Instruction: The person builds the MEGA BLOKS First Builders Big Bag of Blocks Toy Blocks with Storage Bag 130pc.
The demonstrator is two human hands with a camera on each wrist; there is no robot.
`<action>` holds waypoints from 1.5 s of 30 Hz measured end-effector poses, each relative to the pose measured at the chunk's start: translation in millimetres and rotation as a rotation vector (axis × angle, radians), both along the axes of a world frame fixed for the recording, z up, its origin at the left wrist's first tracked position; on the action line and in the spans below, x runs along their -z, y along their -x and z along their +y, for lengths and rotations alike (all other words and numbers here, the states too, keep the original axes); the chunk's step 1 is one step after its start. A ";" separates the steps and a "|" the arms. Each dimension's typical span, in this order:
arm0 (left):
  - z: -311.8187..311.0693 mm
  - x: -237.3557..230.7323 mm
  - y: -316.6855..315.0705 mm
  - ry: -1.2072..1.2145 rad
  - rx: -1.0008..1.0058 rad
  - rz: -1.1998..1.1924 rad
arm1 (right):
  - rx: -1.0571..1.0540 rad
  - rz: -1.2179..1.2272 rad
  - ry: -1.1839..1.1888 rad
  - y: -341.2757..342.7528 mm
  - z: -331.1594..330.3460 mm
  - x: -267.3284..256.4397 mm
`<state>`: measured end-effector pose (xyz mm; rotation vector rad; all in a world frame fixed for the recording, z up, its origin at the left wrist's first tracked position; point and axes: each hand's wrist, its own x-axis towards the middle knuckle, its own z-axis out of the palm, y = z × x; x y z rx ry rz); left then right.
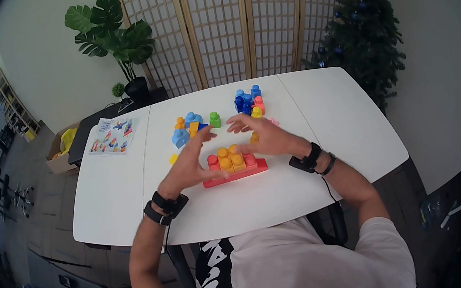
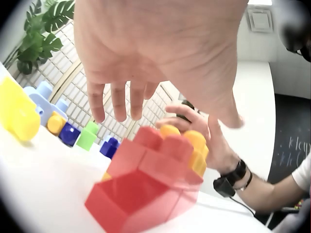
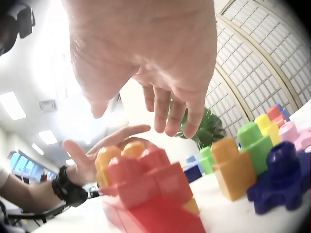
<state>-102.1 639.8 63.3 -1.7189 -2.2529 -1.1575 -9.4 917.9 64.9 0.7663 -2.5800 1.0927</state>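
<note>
A low stack of toy building blocks stands on the white table [image 1: 193,212] in front of the person. Its long red base [image 1: 235,176] slopes at the ends, with orange blocks [image 1: 232,165] on top between red studded blocks [image 1: 250,161]. The left hand [image 1: 187,163] hovers at the stack's left side, fingers spread and thumb apart. Over its right side floats the right hand [image 1: 269,137], its fingers loosely bent. Both palms show bare in the wrist views, with the red end of the stack [image 2: 141,194] below the left palm.
Behind the stack lie loose blocks, including a green block [image 1: 214,119], light blue blocks [image 1: 180,138] and dark blue blocks [image 1: 243,105]. A printed sheet in plastic [image 1: 113,136] lies at the table's left. An orange block [image 3: 234,170] stands near the stack's right side.
</note>
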 end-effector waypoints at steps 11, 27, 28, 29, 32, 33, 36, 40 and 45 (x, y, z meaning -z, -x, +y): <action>-4.4 -3.4 84.0 0.045 -0.295 -0.004 | 0.441 0.015 -0.368 -2.2 41.1 9.4; 24.8 29.5 86.0 0.444 -0.653 0.499 | 0.356 -0.054 -0.166 -8.2 35.2 -19.5; 26.3 28.5 86.1 0.475 -0.679 0.484 | 0.356 -0.053 -0.166 -8.3 35.4 -20.1; 25.9 27.7 85.5 0.473 -0.679 0.485 | 0.342 -0.019 -0.113 -8.4 36.2 -20.8; 21.5 17.1 80.0 0.419 -0.693 0.436 | 0.324 0.013 -0.031 -10.5 37.0 -27.5; 18.1 10.8 79.0 0.376 -0.683 0.399 | 0.320 0.010 -0.004 -11.1 37.3 -29.5; 7.9 -3.3 73.7 0.250 -0.663 0.362 | 0.302 0.049 0.051 -8.1 41.4 -26.2; -5.7 -31.2 70.4 0.115 -0.582 0.129 | 0.322 0.011 0.128 -13.1 37.7 -32.7; -19.3 -67.6 43.6 -0.006 -0.281 -0.178 | 0.306 0.001 0.156 -19.1 31.0 -40.4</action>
